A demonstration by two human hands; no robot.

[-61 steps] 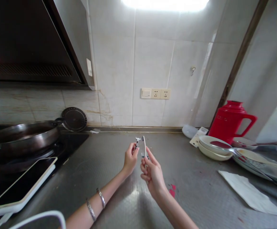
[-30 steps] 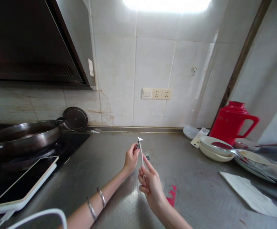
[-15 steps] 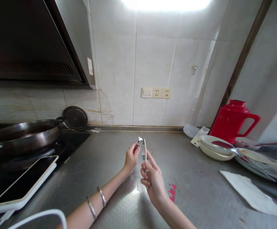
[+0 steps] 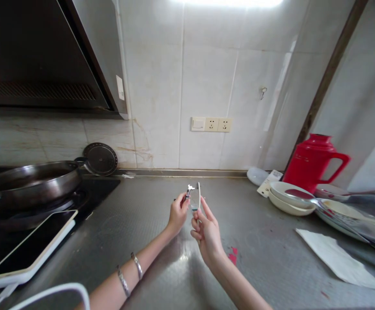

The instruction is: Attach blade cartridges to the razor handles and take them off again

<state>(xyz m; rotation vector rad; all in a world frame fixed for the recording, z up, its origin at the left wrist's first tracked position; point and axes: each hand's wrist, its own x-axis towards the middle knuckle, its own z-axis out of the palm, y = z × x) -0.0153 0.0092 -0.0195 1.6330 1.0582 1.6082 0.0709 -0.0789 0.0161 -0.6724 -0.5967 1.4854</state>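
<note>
My left hand (image 4: 178,215) pinches a small dark, slim object with a white, irregular top (image 4: 190,188), held just above the counter. Close beside it on the right, my right hand (image 4: 207,232) grips a thin, whitish strip-like object (image 4: 199,196) between thumb and fingers. The strip stands nearly upright, seen almost edge-on. A small clear patch with a teal band (image 4: 194,207) shows between the hands; whether it belongs to the strip I cannot tell. The two held objects look slightly apart, and their exact kinds are too small to make out.
A pan (image 4: 32,185) sits on the stove at left, with a phone (image 4: 34,247) and white cable (image 4: 54,289) in front. At right are a red thermos jug (image 4: 313,161), stacked bowls (image 4: 290,206), plates with utensils, and a white paper sheet (image 4: 339,258) on the metal counter (image 4: 135,232).
The whitish strip in my right hand has risen slightly and shifted a little right, away from the dark object. My left hand stays nearly still. The view has shifted slightly.
</note>
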